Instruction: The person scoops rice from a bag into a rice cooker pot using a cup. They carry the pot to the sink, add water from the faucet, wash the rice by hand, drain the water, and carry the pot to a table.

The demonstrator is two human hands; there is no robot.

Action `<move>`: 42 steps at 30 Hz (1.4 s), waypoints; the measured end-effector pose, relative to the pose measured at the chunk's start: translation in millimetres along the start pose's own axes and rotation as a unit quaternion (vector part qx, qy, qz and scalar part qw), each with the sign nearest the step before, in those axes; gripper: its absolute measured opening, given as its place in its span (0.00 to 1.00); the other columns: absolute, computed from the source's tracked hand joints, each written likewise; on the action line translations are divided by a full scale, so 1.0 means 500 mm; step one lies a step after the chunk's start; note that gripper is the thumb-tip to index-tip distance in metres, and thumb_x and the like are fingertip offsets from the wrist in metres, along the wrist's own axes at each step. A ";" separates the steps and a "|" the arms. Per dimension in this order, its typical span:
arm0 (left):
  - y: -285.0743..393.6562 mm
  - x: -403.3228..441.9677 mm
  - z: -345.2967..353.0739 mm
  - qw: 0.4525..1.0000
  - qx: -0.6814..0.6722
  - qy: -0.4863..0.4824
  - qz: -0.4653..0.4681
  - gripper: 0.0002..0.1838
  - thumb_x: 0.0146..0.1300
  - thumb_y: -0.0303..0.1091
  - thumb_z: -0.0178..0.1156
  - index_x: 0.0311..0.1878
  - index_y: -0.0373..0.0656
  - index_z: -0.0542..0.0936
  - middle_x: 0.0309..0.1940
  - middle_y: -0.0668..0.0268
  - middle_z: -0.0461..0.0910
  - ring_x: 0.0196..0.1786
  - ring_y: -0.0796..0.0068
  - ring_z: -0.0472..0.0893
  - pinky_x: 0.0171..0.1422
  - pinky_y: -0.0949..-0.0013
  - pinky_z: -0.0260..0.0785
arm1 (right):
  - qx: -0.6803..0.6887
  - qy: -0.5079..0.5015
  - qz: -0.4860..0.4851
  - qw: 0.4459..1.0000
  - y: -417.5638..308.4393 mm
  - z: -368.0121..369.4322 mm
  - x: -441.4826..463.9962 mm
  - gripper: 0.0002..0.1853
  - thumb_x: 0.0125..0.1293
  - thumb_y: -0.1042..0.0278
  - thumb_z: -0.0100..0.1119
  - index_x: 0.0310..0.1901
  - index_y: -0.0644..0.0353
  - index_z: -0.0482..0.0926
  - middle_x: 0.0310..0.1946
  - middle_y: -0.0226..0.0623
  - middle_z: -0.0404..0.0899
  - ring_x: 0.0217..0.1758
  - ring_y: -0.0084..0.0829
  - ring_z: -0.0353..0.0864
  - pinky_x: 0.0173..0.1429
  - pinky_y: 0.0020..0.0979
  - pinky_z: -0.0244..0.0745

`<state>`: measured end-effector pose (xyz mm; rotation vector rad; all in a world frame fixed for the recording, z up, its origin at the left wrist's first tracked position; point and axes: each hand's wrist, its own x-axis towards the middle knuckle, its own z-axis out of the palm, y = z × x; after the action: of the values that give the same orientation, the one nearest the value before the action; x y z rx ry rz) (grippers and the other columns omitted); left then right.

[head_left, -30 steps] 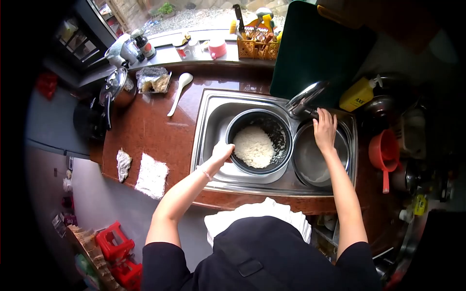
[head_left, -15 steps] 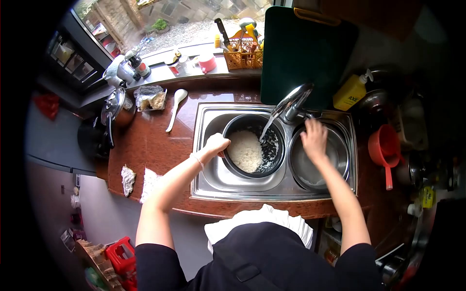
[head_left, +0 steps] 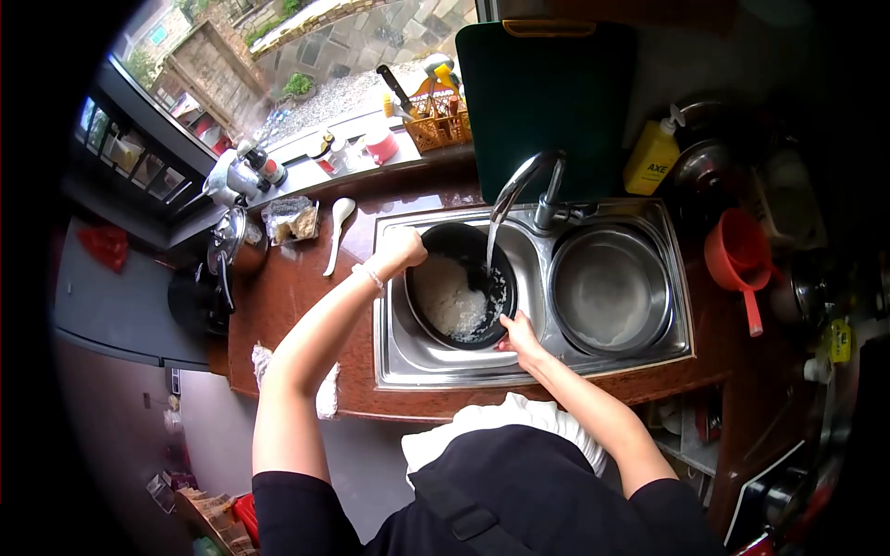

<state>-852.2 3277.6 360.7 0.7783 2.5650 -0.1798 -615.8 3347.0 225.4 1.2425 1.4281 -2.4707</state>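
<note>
A dark pot (head_left: 422,310) with white rice (head_left: 451,301) stands in the left basin of the steel sink (head_left: 547,375). My left hand (head_left: 400,248) grips the pot's upper left rim, its fingers closed. At the lower right rim, my right hand (head_left: 521,335) has thumb and fingers round the edge. Water (head_left: 491,243) runs from the faucet (head_left: 527,176) into the pot. The right basin holds a wide round metal pan (head_left: 612,292) with some liquid.
Left on the counter (head_left: 297,315) lie a white spoon (head_left: 339,227), a plastic-wrapped pack (head_left: 292,221) and white cloths (head_left: 327,394). Behind stand a green board (head_left: 552,102) and a utensil basket (head_left: 440,130). A yellow bottle (head_left: 653,159) and red dipper (head_left: 739,250) are right.
My right hand has moved from the faucet to the pot's lower right rim. Water now runs from the faucet. The pot has shifted left within its basin.
</note>
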 end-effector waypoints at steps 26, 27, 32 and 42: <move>-0.005 -0.012 -0.066 0.968 0.038 0.236 0.074 0.09 0.47 0.27 0.53 0.28 0.34 0.80 0.28 0.48 0.79 0.35 0.54 0.81 0.41 0.61 0.74 | -0.013 -0.098 -0.044 0.994 -0.085 0.011 0.085 0.07 0.66 0.66 0.42 0.42 0.57 0.64 0.22 0.31 0.74 0.16 0.20 0.69 0.23 0.25 0.72; -0.006 -0.010 -0.069 0.971 0.042 0.225 0.073 0.09 0.48 0.27 0.53 0.29 0.34 0.80 0.29 0.48 0.79 0.35 0.54 0.81 0.41 0.61 0.74 | -0.008 -0.103 -0.044 0.994 -0.085 0.015 0.085 0.07 0.66 0.66 0.42 0.42 0.58 0.64 0.22 0.32 0.74 0.15 0.20 0.68 0.24 0.25 0.73; -0.011 -0.001 -0.070 0.976 0.052 0.204 0.059 0.09 0.45 0.27 0.52 0.28 0.33 0.79 0.28 0.47 0.79 0.34 0.53 0.80 0.42 0.59 0.73 | 0.028 -0.086 -0.027 0.996 -0.093 0.021 0.072 0.07 0.64 0.69 0.44 0.41 0.60 0.64 0.19 0.32 0.72 0.10 0.19 0.66 0.15 0.20 0.66; -0.037 -0.022 -0.002 0.957 -0.080 0.259 0.104 0.13 0.47 0.26 0.51 0.38 0.41 0.80 0.32 0.49 0.79 0.37 0.51 0.79 0.45 0.57 0.71 | -0.013 -0.063 -0.055 0.996 -0.084 -0.003 0.055 0.08 0.65 0.70 0.44 0.43 0.61 0.63 0.21 0.34 0.72 0.11 0.20 0.68 0.16 0.22 0.71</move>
<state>-854.5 3257.1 366.8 1.1460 2.8957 0.3397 -649.9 3381.9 237.4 1.0094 1.5298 -2.5400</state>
